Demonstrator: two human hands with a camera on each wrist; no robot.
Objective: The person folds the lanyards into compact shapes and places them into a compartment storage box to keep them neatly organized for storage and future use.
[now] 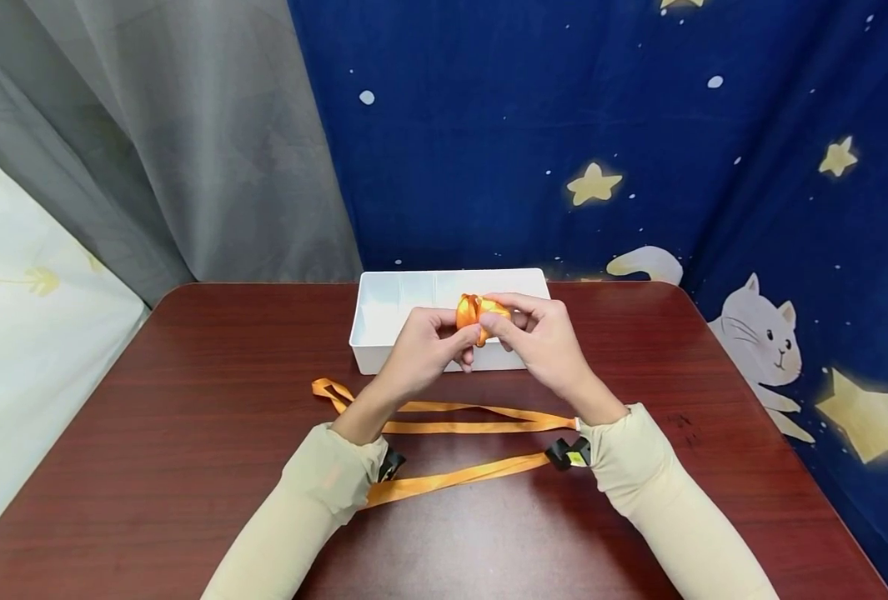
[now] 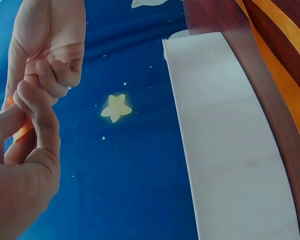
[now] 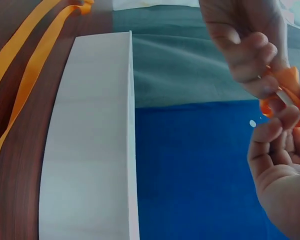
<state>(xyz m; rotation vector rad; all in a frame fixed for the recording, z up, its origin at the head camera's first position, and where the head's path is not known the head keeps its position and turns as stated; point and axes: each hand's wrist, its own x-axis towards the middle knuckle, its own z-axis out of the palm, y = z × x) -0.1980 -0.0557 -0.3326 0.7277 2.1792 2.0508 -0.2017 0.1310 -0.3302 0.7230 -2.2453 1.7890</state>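
A folded bundle of shiny orange ribbon is held up over the front part of a white box, between both hands. From the left, my left hand pinches the bundle with thumb and fingers. My right hand grips its other side, thumb laid across the front. In the right wrist view, loops of the orange ribbon stick out between the fingers. The left wrist view shows only slivers of it, the rest hidden by the fingers.
The white box stands at the table's back edge behind the hands. Flat orange straps lie across the table under the forearms. A black piece with a yellow-green mark shows near the right cuff. Curtains hang behind the table.
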